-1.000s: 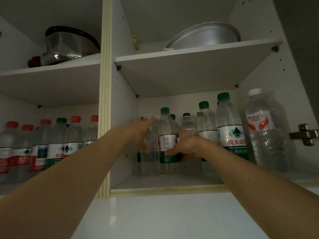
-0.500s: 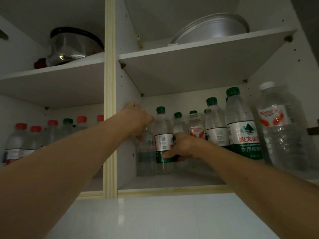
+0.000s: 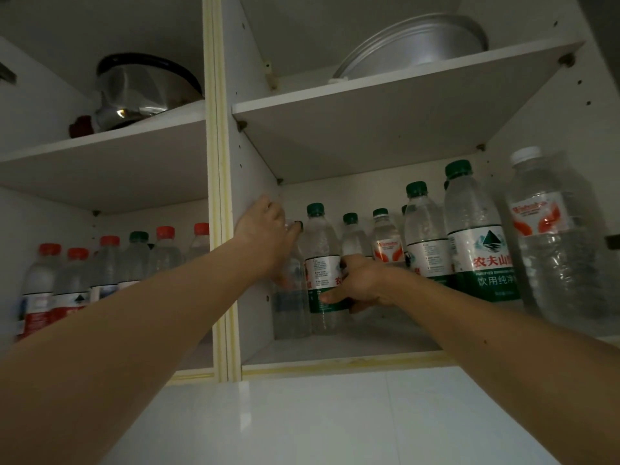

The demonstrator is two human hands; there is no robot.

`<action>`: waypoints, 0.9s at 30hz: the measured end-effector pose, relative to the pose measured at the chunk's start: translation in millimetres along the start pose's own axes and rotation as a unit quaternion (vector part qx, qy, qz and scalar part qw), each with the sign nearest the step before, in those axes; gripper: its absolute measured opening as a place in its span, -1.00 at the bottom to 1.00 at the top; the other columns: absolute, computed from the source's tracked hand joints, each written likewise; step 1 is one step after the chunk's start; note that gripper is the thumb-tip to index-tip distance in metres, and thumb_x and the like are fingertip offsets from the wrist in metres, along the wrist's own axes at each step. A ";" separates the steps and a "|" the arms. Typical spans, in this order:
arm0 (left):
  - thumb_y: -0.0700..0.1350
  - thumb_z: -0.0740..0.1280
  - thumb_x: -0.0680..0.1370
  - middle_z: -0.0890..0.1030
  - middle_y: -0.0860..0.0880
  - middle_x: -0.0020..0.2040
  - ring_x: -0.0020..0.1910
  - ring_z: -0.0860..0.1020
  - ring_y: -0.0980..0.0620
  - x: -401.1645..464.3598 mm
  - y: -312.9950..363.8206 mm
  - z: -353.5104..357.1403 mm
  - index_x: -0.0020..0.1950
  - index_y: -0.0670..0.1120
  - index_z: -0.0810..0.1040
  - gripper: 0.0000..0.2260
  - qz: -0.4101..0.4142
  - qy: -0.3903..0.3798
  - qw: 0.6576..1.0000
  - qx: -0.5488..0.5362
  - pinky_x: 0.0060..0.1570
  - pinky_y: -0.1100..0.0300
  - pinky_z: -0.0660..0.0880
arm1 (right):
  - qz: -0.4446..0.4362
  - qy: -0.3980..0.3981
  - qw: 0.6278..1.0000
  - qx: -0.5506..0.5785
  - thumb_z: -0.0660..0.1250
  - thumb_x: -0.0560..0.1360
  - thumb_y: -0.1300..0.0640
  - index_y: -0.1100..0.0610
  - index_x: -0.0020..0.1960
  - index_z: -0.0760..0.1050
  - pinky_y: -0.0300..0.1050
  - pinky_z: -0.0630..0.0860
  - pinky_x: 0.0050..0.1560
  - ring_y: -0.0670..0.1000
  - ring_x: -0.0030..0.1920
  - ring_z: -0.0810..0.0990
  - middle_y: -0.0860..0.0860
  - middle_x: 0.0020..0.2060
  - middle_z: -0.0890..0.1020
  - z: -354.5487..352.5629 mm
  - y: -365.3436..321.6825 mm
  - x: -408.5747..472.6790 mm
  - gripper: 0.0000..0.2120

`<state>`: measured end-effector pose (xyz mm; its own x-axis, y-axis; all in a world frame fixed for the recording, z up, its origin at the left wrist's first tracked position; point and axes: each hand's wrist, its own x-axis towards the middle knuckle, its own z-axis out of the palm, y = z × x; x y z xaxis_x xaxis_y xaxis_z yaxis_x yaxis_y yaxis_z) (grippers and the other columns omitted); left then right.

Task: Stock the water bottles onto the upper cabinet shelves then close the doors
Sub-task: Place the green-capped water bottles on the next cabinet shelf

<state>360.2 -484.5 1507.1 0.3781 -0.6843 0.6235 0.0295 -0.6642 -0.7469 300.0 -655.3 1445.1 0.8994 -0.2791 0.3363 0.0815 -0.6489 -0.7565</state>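
Since a second ago our left hand (image 3: 265,236) had risen over the top of a clear bottle (image 3: 290,297) by the left wall of the right compartment, fingers curled around it. Our right hand (image 3: 360,285) gripped the green-capped bottle (image 3: 322,263) just right of it. More bottles (image 3: 476,236) stood farther right.

A green-capped water bottle (image 3: 322,263) with a white and green label is stood upright near the left wall of the right compartment's lower shelf (image 3: 335,350). Just left of it, a clear bottle (image 3: 291,310) is stood against the wall. More bottles are ranged upright to the right, and red-capped bottles (image 3: 72,283) fill the left compartment.
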 end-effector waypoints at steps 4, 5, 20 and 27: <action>0.59 0.20 0.32 0.35 -0.18 0.48 0.43 0.30 -0.19 -0.2 2.8 -1.0 0.61 -0.08 0.05 0.08 -0.005 -0.008 1.000 0.009 0.39 -0.12 0.17 | -0.006 0.002 1.000 -0.005 0.55 0.41 0.22 0.13 0.41 0.37 0.16 0.58 0.22 0.13 0.28 0.54 0.10 0.28 0.56 1.6 -0.2 -2.0 -0.36; 0.59 0.20 0.33 0.34 -0.18 0.48 0.44 0.29 -0.19 -0.7 3.4 -0.9 0.61 -0.08 0.04 0.08 -0.006 -0.010 1.000 0.012 0.40 -0.14 0.15 | -0.010 0.005 1.000 -0.014 0.55 0.41 0.21 0.13 0.41 0.38 0.16 0.58 0.23 0.13 0.28 0.54 0.10 0.28 0.56 2.7 0.1 -2.0 -0.38; 0.55 0.26 0.33 0.37 -0.17 0.45 0.42 0.31 -0.16 -8.2 -2.0 -15.6 0.54 -0.12 0.20 0.02 -0.006 0.004 0.999 -0.052 0.41 -0.11 0.22 | -0.076 0.054 0.991 -0.094 0.56 0.42 0.15 0.15 0.39 0.38 -0.28 0.50 0.20 0.00 0.23 0.57 0.07 0.30 0.58 17.8 0.2 -17.4 -0.38; 0.13 0.31 0.59 0.41 -0.15 0.42 0.40 0.33 -0.14 -7.5 7.9 -27.2 0.45 -0.12 0.38 -0.48 -0.043 0.200 0.883 -0.422 0.35 -0.06 0.34 | -0.257 0.384 0.835 -0.300 0.41 0.53 0.12 0.12 0.21 0.53 -0.10 0.53 0.06 0.01 0.14 0.52 0.01 0.14 0.51 -23.8 -1.3 -87.4 -0.73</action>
<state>332.5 -492.8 1502.8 0.0463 -0.5596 0.8275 -0.7221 -0.5911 -0.3593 211.1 -646.9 1430.0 0.2526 -0.0762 0.9646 -0.0643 -0.9960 -0.0618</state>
